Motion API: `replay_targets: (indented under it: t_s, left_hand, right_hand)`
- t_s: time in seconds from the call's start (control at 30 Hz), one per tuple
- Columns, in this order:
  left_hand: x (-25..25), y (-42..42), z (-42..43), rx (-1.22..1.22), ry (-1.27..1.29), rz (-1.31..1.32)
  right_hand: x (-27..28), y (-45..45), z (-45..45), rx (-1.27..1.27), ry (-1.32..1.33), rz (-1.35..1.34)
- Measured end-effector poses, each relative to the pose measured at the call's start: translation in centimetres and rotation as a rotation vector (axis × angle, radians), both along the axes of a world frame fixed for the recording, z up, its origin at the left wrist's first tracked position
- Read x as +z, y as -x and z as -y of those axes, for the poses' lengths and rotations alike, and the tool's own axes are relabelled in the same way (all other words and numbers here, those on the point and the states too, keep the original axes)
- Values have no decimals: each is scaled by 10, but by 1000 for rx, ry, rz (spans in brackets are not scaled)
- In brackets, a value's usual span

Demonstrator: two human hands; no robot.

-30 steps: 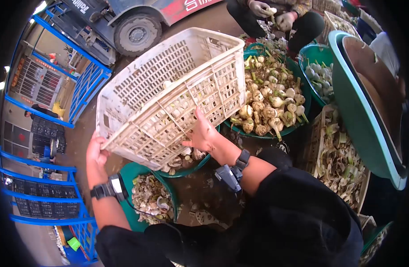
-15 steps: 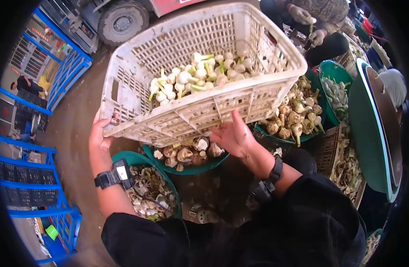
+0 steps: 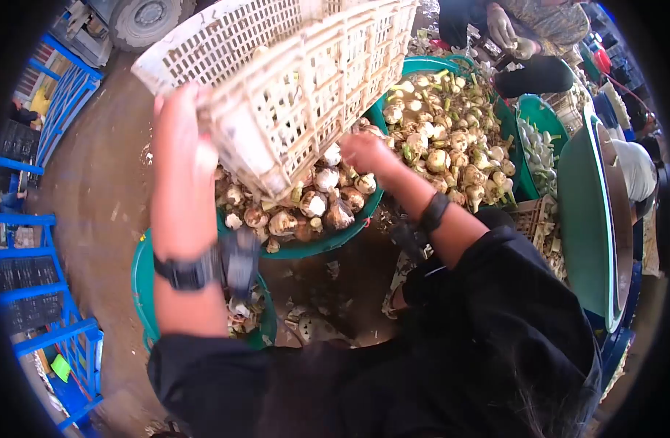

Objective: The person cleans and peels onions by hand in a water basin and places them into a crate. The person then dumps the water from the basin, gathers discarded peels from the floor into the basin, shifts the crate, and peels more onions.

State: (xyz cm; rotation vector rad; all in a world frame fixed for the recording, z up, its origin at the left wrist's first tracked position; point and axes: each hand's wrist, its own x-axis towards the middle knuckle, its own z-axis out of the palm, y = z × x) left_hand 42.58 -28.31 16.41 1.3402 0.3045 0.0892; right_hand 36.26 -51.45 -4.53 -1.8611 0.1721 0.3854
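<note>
A dirty white slatted plastic crate (image 3: 306, 95) hangs tilted in the air, and pale garlic bulbs show faintly through its slots. My left hand (image 3: 180, 120), blurred, is closed on the crate's left end. My right hand (image 3: 368, 153) is against the lower edge on the crate's right side, supporting it; its fingers are smeared by motion. Right below the crate is a green tub (image 3: 313, 252) of large garlic bulbs (image 3: 339, 212), partly hidden by it.
Another green tub (image 3: 415, 64) full of trimmed garlic (image 3: 452, 139) stands at right, with a large upright green basin (image 3: 587, 219) beyond. A tub of peelings (image 3: 141, 285) is near my left forearm. A co-worker's gloved hands (image 3: 514, 36) are at upper right. Blue metal railings (image 3: 39, 292) line the left.
The crate has tilted and moved up and left, hiding its contents from above. My left hand has risen with it. More of the garlic tubs below and at right now shows.
</note>
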Motion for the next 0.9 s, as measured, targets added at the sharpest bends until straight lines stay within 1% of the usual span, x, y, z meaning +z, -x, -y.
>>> replay_targets:
  t_s: [0.03, 0.07, 0.1, 0.13, 0.2, 0.23, 0.27, 0.3, 0.37, 0.4, 0.43, 0.47, 0.53, 0.57, 0.6, 0.63, 0.67, 0.7, 0.73, 0.77, 0.8, 0.83, 0.87, 0.9]
  left_hand:
    - [-4, -7, 2, 17, 5, 12]
    - [-12, -14, -2, -158, 155, 150]
    - [-19, -20, -6, -339, 294, 290]
    - [-25, -26, -10, -333, 279, 301]
    - [-26, -38, -14, -129, 72, 239]
    - [-16, -27, -13, -150, -1, 251]
    - [-13, -25, -15, -160, -16, 263]
    - [-16, -28, -24, -206, -20, 237]
    - [-19, -47, -60, -254, -29, 248]
    - [-24, -63, -89, -292, -37, 165]
    - [-24, -69, -105, -329, -46, 71]
    - [-13, -61, -107, -332, -55, 72]
    - [5, -45, -119, -21, -292, 87]
    - [2, -43, -134, -16, -298, 76]
    - [0, -39, -152, 16, -360, 73]
    - [-3, -33, -161, 44, -424, 68]
    - [-10, -31, -165, 47, -425, 58]
    - [-18, -28, -167, 151, -397, 54]
    - [-25, -22, -166, 255, -367, 52]
    - [-21, -12, -157, 240, -381, -18]
    - [-20, -5, -150, 244, -376, -26]
    - [-20, -1, -144, 225, -386, 33]
    - [-20, 1, -141, 207, -393, 95]
    - [-32, -6, -152, 183, -524, 201]
  right_hand:
    - [-10, 7, -8, 66, 116, -41]
    - [-19, 17, -22, 131, 227, -80]
    - [-35, 27, -35, 129, 402, -39]
    - [-45, 38, -47, 119, 572, 4]
    - [-37, 55, -69, -65, 660, -18]
    - [-39, 60, -78, -6, 808, 58]
    - [-51, 61, -85, -35, 825, 94]
    - [-62, 61, -85, -49, 772, 63]
    - [-60, 56, -78, -63, 684, 49]
    - [-60, 56, -74, -60, 645, 49]
    - [-49, 57, -69, 2, 651, -1]
    - [-40, 58, -66, 0, 642, 0]
    - [-33, 60, -61, 12, 490, -101]
    - [-37, 65, -62, -38, 459, -2]
    - [-41, 69, -61, -24, 456, -12]
    - [-35, 75, -60, 15, 503, 51]
    - [-31, 78, -57, 49, 552, 117]
    - [-31, 82, -53, 25, 538, 190]
    - [-33, 84, -47, 33, 545, 184]
    - [-37, 86, -42, -57, 412, 159]
    - [-42, 89, -39, -147, 276, 132]
    - [-36, 93, -39, -235, 120, 44]
    - [-30, 97, -39, -229, 126, 45]
    - [-23, 105, -38, -347, -301, -129]
